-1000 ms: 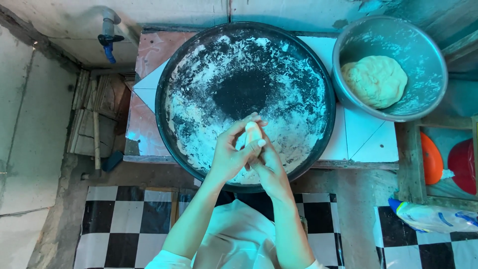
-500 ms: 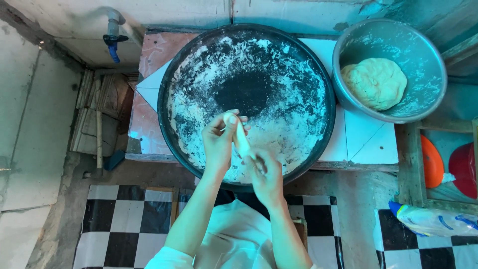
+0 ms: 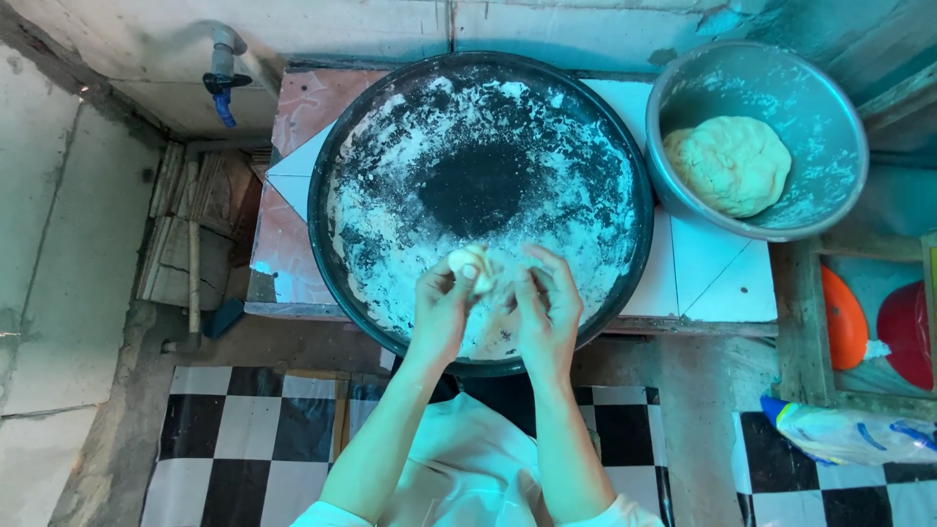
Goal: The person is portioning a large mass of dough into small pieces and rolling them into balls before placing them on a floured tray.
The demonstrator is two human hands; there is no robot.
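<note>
A small pale piece of dough [image 3: 470,265] sits between my two hands over the near part of a large round black pan [image 3: 625,156] dusted with white flour. My left hand [image 3: 441,307] grips the dough from the left. My right hand [image 3: 547,304] pinches it from the right, fingers curled around it. A larger lump of dough [image 3: 730,164] lies in a grey metal bowl [image 3: 830,107] at the far right.
The pan rests on a tiled stand [image 3: 717,283]. A tap with a blue handle [image 3: 223,93] sticks out at the back left. Orange and red plastic items [image 3: 878,322] lie at the right. A bag [image 3: 849,429] lies on the checkered floor [image 3: 244,439].
The dough was stretched long between my hands half a second ago. Now it is gathered into a small lump, and both hands have come level side by side.
</note>
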